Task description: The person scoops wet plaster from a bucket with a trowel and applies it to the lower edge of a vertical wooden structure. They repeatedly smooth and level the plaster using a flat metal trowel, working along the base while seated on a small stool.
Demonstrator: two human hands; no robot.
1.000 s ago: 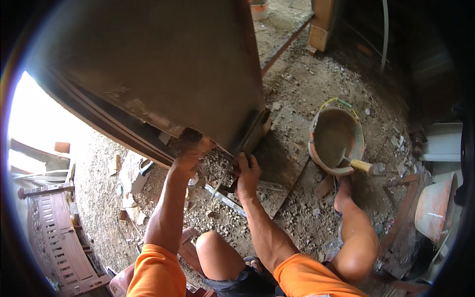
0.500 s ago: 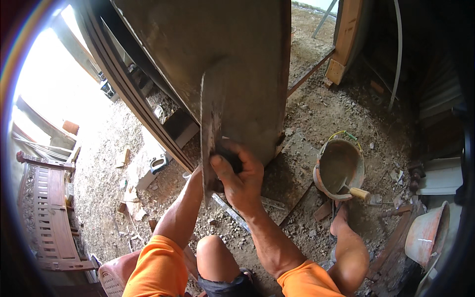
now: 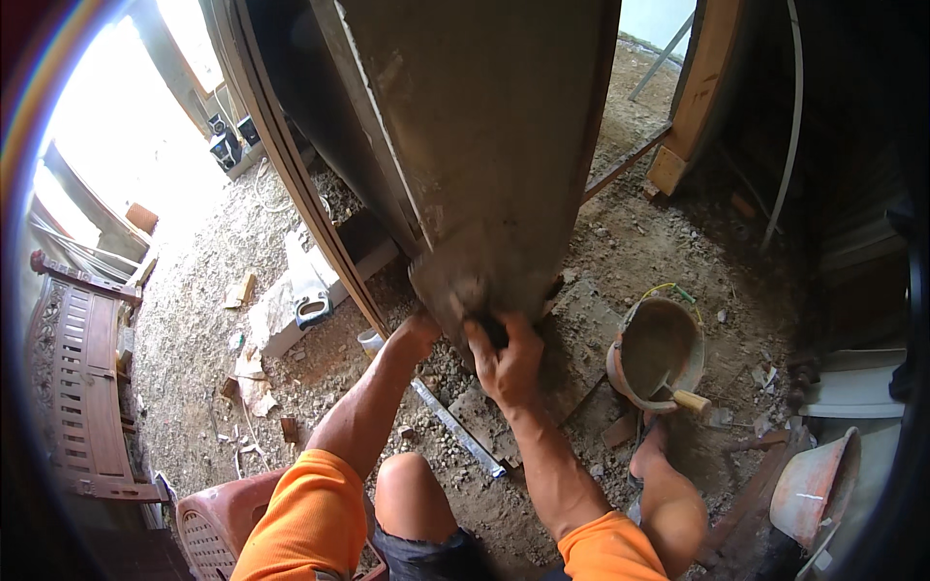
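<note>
A grey plastered pillar (image 3: 494,126) stands upright in front of me. My right hand (image 3: 506,360) grips the dark handle of a plastering trowel (image 3: 446,281). The trowel's mortar-smeared blade lies roughly flat against the pillar's lower face. Left of the trowel is my left hand (image 3: 417,334), close to the pillar's lower left edge; its fingers are mostly hidden, so I cannot see whether it holds anything.
To the right stands a bucket (image 3: 620,373) of grey mortar with a wooden-handled trowel (image 3: 686,399) in it. A tilted basin (image 3: 809,494) lies farther right. On the rubble floor are a metal strip (image 3: 460,431) and a handsaw (image 3: 312,308). A wooden frame (image 3: 291,165) rises left of the pillar.
The trowel blade has turned from nearly edge-on to flat against the pillar and is lower. My left hand, hidden behind the blade before, now partly shows. The view has shifted slightly.
</note>
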